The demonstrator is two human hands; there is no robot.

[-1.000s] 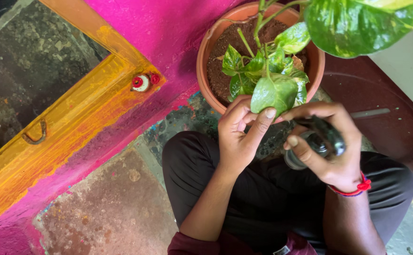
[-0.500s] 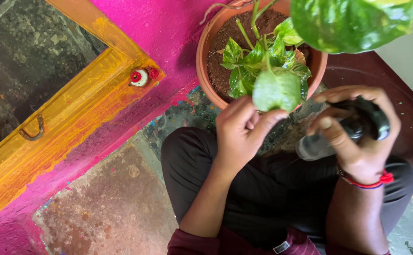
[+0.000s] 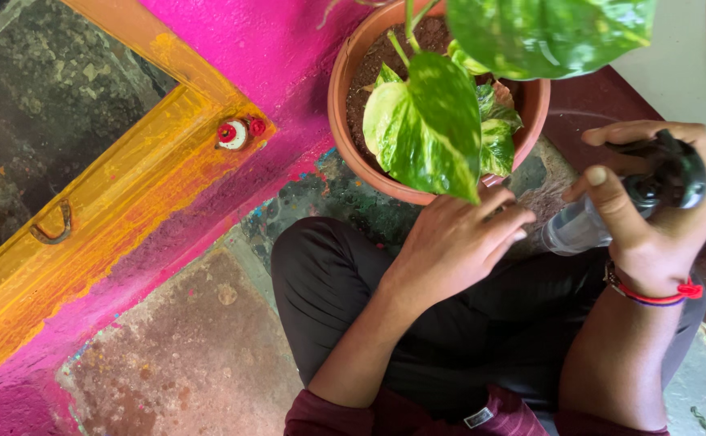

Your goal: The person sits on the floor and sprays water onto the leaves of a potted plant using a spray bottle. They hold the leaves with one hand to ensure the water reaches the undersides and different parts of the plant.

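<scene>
Soft, even daylight fills the scene, with no hard shadows and strong colour on the pink wall point(image 3: 288, 48). A gentle shade lies under the pot point(image 3: 345, 137), just beyond the left hand point(image 3: 458, 242). The big leaf point(image 3: 546, 32) nearest the camera is out of focus and shows pale glare. The right hand point(image 3: 651, 210) is slightly blurred; the floor point(image 3: 183, 355) is sharp.

The left hand point(image 3: 458, 238) is half open, palm down, with its fingers point(image 3: 508, 220) stretched toward 2 o'clock. The right hand point(image 3: 659, 210) is closed in a grip, index finger raised. Its wrist carries a thin red thread bracelet point(image 3: 659, 295).
</scene>
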